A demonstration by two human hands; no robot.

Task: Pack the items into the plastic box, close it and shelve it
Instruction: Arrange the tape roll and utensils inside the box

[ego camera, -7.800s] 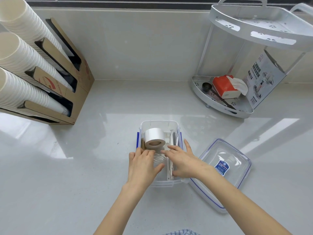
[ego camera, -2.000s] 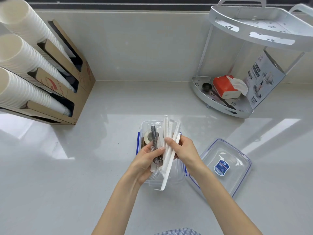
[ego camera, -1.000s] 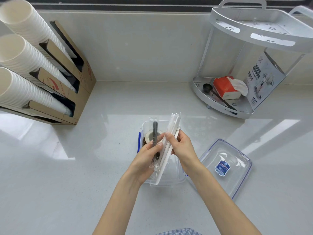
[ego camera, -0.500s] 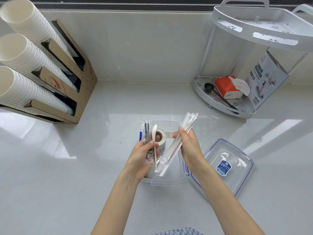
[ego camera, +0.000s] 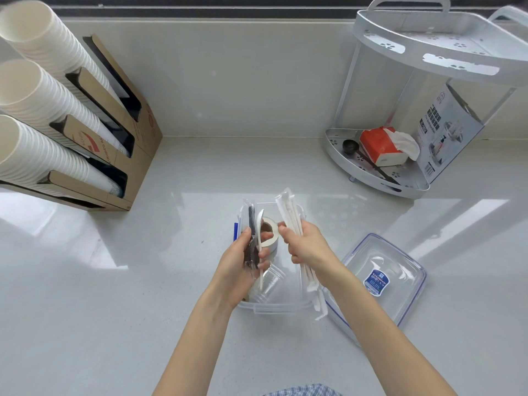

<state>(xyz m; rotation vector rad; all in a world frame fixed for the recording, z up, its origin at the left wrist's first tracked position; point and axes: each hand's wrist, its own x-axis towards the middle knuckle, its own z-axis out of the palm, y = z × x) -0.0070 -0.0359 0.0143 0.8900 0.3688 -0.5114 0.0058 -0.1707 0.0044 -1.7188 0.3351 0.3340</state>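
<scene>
A clear plastic box [ego camera: 281,307] with blue clips stands open on the counter below my hands. Inside it lie a roll of white tape [ego camera: 270,234] and small clear cups [ego camera: 270,280]. My left hand [ego camera: 243,264] grips a wrapped black utensil [ego camera: 252,224] and a white spoon [ego camera: 260,224] over the box's left side. My right hand [ego camera: 307,244] holds a bundle of wrapped white straws [ego camera: 290,212] over the box's right side, its lower ends past the box's near rim. The box's clear lid [ego camera: 381,278] lies upturned on the counter to the right.
A cardboard dispenser [ego camera: 114,132] with stacks of white paper cups stands at the left. A white two-tier corner shelf [ego camera: 371,178] at the back right holds a red tissue pack, a black scoop and a printed carton; its top tier [ego camera: 440,44] is bare.
My hands have drawn apart: the left carries the black utensil and spoon to the left, the right swings the straw bundle upright over the box's right side.
</scene>
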